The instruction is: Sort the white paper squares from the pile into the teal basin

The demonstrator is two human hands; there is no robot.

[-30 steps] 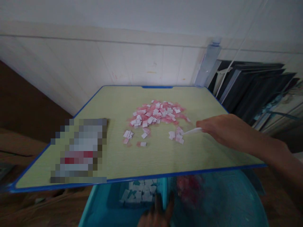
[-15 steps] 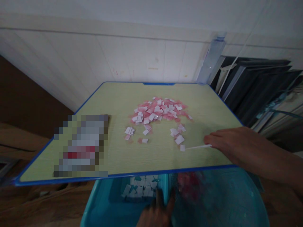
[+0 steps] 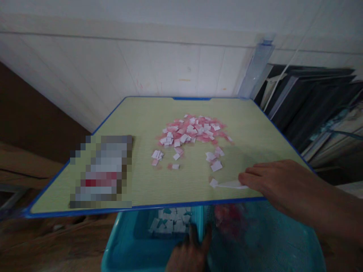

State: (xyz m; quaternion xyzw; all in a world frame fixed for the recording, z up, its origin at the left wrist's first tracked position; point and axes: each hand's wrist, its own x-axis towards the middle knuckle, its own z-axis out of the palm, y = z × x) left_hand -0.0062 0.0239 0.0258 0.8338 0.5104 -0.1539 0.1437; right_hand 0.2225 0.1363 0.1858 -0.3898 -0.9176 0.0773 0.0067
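My right hand [image 3: 263,175], fingers closed, pinches a thin white pointed stick [image 3: 231,185] low over the green board [image 3: 141,189]. The tip of the stick meets a small white square [image 3: 213,183], beside a pink smear. Farther back, a domed heap of white squares [image 3: 191,130] sits on pink patches, with several loose squares below it. Below the board's front edge, my left hand [image 3: 188,251] has its finger and thumb on either side of the rim of a teal basket [image 3: 200,223]. Whether they press on the rim is hard to see in the shade.
White pieces [image 3: 170,223] lie in the left teal basket; something red [image 3: 228,219] lies in the one to the right. A pixelated flat item [image 3: 104,170] rests on the board's left. Behind are a clear bottle [image 3: 256,68], dark stacked panels [image 3: 309,90] and a white wall [image 3: 187,64].
My right hand has moved left and toward me with the stick. The small square at its tip has shifted nearer and left, turning slightly. My left hand stays by the rim.
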